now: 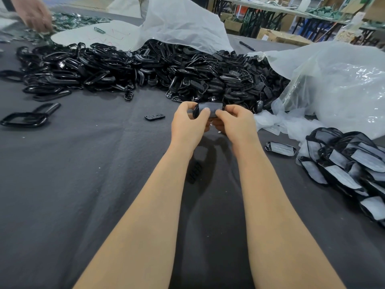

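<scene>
Both my hands hold one small black plastic shell (pixel 209 109) with a grey film on its face, above the grey cloth-covered table (pixel 83 184). My left hand (pixel 190 124) pinches its left end with the thumb on top. My right hand (pixel 235 122) pinches its right end the same way. The underside of the shell is hidden by my fingers. A black button insert (pixel 194 171) lies on the cloth between my forearms. Another insert (pixel 154 117) lies to the left of my hands.
A big heap of black shells and frames (pixel 145 69) spills from a clear plastic bag (pixel 183 28) at the back. A pile of film-covered shells (pixel 350 167) sits right, one loose shell (pixel 280 148) beside it. Black frames (pixel 27 117) lie left. Another person's hand (pixel 34 14) is at the far left.
</scene>
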Motion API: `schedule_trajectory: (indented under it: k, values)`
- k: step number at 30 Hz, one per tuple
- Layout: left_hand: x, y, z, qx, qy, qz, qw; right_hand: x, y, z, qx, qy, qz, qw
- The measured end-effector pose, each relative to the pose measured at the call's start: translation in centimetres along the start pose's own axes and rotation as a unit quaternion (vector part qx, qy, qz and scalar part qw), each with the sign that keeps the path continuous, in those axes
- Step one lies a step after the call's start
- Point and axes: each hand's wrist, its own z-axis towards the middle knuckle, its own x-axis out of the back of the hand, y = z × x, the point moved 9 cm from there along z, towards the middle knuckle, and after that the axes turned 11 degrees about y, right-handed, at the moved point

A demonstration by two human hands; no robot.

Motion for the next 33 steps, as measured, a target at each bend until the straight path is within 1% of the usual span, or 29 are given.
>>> schedule_trajectory:
  k: [3, 9, 13, 18, 22, 28, 33]
  values:
    - [0.11, 0.21, 0.11, -0.005, 0.004, -0.008, 1.000, 0.00, -0.02, -0.02, -0.004, -0.003, 0.003, 1.000]
    - [0.17, 0.28, 0.15, -0.021, 0.007, 0.018, 1.000, -0.43, 0.38, -0.14, -0.008, -0.026, -0.005, 1.000]
    - [-0.06, 0.17, 0.17, -0.025, 0.004, 0.038, 0.999, -0.32, 0.38, -0.02, -0.007, -0.022, -0.001, 1.000]
    - [-0.11, 0.31, 0.06, -0.031, 0.000, 0.034, 0.999, -0.32, 0.88, 0.10, -0.032, -0.027, 0.020, 0.999]
    - [0.01, 0.35, 0.06, -0.029, 0.006, 0.035, 0.999, -0.27, 0.74, 0.12, -0.025, -0.025, 0.018, 0.999]
    - [0.35, 0.38, 0.29, -0.004, 0.020, -0.028, 0.999, -0.53, 0.31, -0.16, -0.004, -0.033, 0.008, 0.999]
    - [0.46, 0.23, 0.30, 0.018, 0.025, -0.054, 0.998, -0.41, 0.60, -0.10, -0.031, -0.016, 0.043, 0.998]
